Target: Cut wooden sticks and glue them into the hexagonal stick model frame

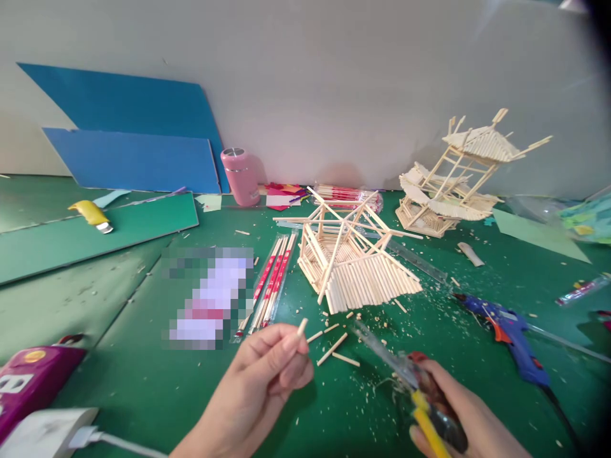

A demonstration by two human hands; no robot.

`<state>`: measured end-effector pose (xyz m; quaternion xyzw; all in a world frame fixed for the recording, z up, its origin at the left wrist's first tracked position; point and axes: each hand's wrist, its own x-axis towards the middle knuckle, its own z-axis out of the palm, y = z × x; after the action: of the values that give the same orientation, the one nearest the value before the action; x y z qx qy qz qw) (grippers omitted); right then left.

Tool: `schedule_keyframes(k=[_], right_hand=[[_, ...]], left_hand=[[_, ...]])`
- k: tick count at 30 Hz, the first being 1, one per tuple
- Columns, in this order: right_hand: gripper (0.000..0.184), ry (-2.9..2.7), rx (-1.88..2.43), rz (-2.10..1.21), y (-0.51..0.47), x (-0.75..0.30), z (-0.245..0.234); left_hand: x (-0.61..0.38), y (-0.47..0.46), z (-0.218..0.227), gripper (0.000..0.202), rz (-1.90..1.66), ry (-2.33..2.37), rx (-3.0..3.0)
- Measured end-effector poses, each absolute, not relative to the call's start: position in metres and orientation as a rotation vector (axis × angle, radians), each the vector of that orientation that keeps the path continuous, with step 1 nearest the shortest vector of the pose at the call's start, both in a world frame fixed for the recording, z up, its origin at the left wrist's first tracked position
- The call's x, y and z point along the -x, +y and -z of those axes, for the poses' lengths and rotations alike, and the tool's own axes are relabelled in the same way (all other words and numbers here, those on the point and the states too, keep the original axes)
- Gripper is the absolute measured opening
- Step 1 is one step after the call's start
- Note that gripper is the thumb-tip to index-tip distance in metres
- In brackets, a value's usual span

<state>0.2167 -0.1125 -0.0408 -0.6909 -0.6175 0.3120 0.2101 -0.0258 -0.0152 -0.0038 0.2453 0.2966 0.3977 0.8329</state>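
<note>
My left hand (pixel 267 375) is low in the middle, fingers pinched on a short wooden stick (pixel 301 327). At the lower right, my right hand (pixel 458 413) grips yellow-handled cutters (pixel 420 394), their metal jaws pointing up-left toward the stick. Cut stick pieces (pixel 334 348) and sawdust lie on the green mat (pixel 143 381) between the hands. Just beyond stands a small model building of wooden sticks (pixel 353 261) with a slanted roof.
A second stick model (pixel 458 184) leans at the back right. A blue glue gun (pixel 510 334) lies to the right. Wrapped chopsticks (pixel 272 286), a pink tumbler (pixel 240 176), blue boards (pixel 133 146), a yellow utility knife (pixel 93 215) and a white charger (pixel 48 432) surround the work area.
</note>
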Motion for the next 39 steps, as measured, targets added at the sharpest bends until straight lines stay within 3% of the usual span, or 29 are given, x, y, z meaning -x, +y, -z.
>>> schedule_keyframes(k=[3,7,12,14,16,22,34,39], right_hand=[[0.045,-1.748,2.077,-0.801,-0.111,-0.233,0.044],[0.037,-1.874,2.281,-0.524,-0.111,-0.248,0.058],[0.049,-2.044,2.185,-0.155,-0.111,-0.255,0.05],[0.042,-2.044,2.074,-0.053,-0.107,-0.244,0.033],[0.028,-2.043,1.879,-0.097,-0.099,-0.224,0.015],[0.021,-2.21,1.452,-0.176,-0.074,-0.167,-0.005],[0.019,-2.487,1.528,-0.262,-0.065,-0.162,0.013],[0.019,-2.535,1.359,-0.221,-0.072,-0.156,0.034]], left_hand=[[0.03,-0.013,0.002,0.018,-0.793,0.814,-0.661],[0.02,-0.016,0.005,0.023,-0.641,1.071,-1.025],[0.011,-0.018,0.003,0.019,-0.658,1.124,-1.556],[0.01,-0.019,0.003,0.019,-0.687,1.07,-1.77],[0.008,-0.021,0.004,0.02,-0.726,0.997,-1.933],[0.006,-0.026,0.004,0.02,-0.801,0.869,-2.256],[0.009,-0.029,0.013,0.026,-0.506,0.788,-2.834],[0.014,-0.042,0.03,0.022,-0.464,0.818,-2.892]])
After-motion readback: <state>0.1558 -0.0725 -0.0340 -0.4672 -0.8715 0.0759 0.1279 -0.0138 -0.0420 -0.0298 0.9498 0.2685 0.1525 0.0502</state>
